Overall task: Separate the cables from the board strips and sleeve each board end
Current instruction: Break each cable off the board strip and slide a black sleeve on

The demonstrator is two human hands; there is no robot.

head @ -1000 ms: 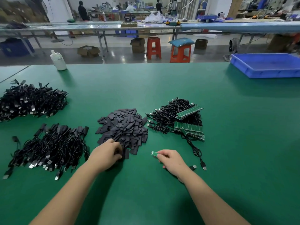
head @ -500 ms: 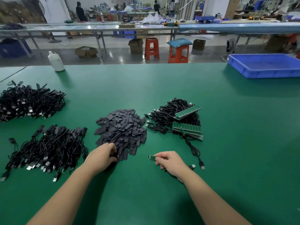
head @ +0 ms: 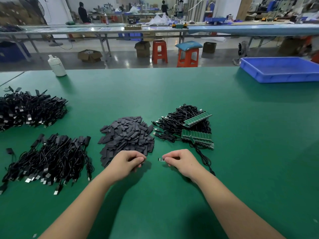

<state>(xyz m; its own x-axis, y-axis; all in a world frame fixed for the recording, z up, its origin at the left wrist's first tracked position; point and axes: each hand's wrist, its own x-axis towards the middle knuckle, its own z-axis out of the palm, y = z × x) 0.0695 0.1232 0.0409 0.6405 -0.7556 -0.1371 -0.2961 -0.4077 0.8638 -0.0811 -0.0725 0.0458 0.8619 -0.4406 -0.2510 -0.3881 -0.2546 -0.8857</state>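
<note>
My right hand point(head: 183, 162) is pinching the light, stiff board end point(head: 161, 159) by its edges; my left hand point(head: 127, 163) is probably gripping a sleeve, hidden.

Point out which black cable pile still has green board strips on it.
The cable pile right of the sleeve heap, beyond the right hand: green board strips lie on it. The two left piles show only cables.

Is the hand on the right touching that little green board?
Touching. The head view shows the right hand pinching the little green board between its fingertips, the board's end sticking out toward the left hand.
</note>
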